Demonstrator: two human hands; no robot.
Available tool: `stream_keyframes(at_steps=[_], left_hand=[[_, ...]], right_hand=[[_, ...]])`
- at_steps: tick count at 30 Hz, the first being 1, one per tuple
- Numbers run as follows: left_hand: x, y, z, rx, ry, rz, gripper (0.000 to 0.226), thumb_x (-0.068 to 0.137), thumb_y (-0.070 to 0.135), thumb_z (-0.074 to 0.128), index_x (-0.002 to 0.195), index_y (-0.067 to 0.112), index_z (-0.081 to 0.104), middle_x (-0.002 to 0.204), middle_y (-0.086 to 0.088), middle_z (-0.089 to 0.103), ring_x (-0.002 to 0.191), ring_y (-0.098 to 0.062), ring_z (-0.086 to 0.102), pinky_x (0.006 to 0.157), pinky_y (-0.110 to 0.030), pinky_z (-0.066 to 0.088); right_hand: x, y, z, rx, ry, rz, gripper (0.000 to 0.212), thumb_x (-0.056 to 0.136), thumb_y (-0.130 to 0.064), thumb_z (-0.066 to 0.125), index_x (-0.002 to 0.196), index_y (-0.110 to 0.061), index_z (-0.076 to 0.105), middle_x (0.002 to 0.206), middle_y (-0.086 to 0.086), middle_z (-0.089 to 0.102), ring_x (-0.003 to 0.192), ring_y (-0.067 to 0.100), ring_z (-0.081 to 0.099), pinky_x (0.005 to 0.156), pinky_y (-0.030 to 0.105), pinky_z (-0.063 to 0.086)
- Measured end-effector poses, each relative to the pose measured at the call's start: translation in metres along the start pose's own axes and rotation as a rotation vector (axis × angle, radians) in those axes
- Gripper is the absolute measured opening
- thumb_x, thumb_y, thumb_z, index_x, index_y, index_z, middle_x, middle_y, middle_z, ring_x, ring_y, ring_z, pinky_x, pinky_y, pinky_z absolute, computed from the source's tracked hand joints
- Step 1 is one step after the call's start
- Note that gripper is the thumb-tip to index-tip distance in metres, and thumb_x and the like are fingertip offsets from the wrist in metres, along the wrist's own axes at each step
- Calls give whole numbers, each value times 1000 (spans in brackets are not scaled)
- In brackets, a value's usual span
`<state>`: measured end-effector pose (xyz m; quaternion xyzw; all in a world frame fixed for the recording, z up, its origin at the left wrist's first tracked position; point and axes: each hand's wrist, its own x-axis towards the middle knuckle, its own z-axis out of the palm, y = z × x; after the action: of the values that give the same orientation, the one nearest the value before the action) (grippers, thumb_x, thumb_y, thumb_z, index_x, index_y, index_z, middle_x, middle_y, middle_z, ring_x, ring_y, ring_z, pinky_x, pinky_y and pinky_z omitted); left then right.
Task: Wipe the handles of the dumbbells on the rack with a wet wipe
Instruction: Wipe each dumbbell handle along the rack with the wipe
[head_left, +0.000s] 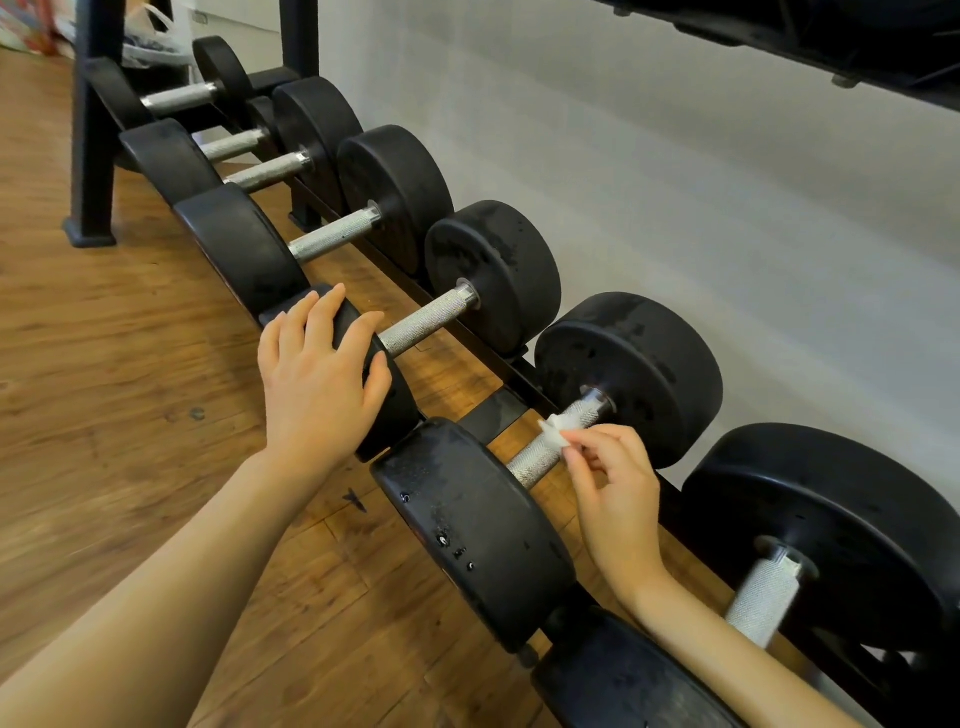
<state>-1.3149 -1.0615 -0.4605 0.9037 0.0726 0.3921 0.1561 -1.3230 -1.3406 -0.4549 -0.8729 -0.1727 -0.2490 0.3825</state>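
A low black rack (511, 410) runs diagonally from the upper left of the frame to the lower right, standing on a brown wooden floor (130, 364) in front of a pale wall (675, 182). A row of black dumbbells lies across the rack, their knurled metal handles pointing toward the wall and shrinking toward the upper left. In the lower right, the dumbbell being wiped (628, 364) shows water droplets on its near head. In the centre of the frame, the left hand (317, 379) rests on the near head of the neighbouring dumbbell (493, 275), fingers spread fairly wide and laid flat over the black rubber, thumb toward the handle. Right of centre, the right hand (613, 478) reaches over the handle (550, 447), thumb and forefinger narrowed into a pinch on a small crumpled white wet wipe (555, 430), which is pressed against the handle's middle, the other fingers loosely curled beneath.
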Motion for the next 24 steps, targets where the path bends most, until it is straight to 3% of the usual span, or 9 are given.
stream_keyframes(at_steps=[3,7,12,16,20,24], left_hand=[[0,0,0,-3,-8,-5,46,94,35,41,131,15,59,146,-18,45,137,-38,36,112,-56,23],[0,0,-1,-3,-4,-2,46,94,36,41,130,15,60,146,-19,45,136,-39,36,112,-55,23],[0,1,0,-3,5,2,46,94,36,41,130,15,60,145,-19,45,137,-39,36,112,-55,22],[0,0,0,-3,16,4,45,94,35,42,129,14,61,145,-19,46,136,-39,37,111,-56,23],[0,0,0,-2,15,0,45,93,35,42,129,13,60,145,-20,45,136,-40,36,112,-55,22],[0,1,0,-1,21,-4,45,93,35,43,129,14,61,145,-20,46,136,-40,36,112,-55,22]], right_hand=[[-4,-4,2,10,-46,-42,21,91,-7,63,106,-20,66,104,-13,55,96,3,57,81,11,46],[1,-5,1,74,28,66,26,91,-12,63,110,-29,57,104,-12,58,96,0,57,80,9,45],[-2,-3,1,13,-21,-12,26,92,-11,62,114,-24,61,105,-19,54,98,-1,56,79,8,45],[0,2,0,-45,29,-25,23,91,-11,63,113,-16,67,109,-22,47,102,4,54,85,16,49],[-4,-1,2,-157,-14,-209,22,89,-13,62,110,-10,70,108,-9,53,99,7,52,89,7,40],[-2,2,1,-182,4,-242,26,85,-3,69,110,-10,70,105,-4,60,97,11,55,89,6,39]])
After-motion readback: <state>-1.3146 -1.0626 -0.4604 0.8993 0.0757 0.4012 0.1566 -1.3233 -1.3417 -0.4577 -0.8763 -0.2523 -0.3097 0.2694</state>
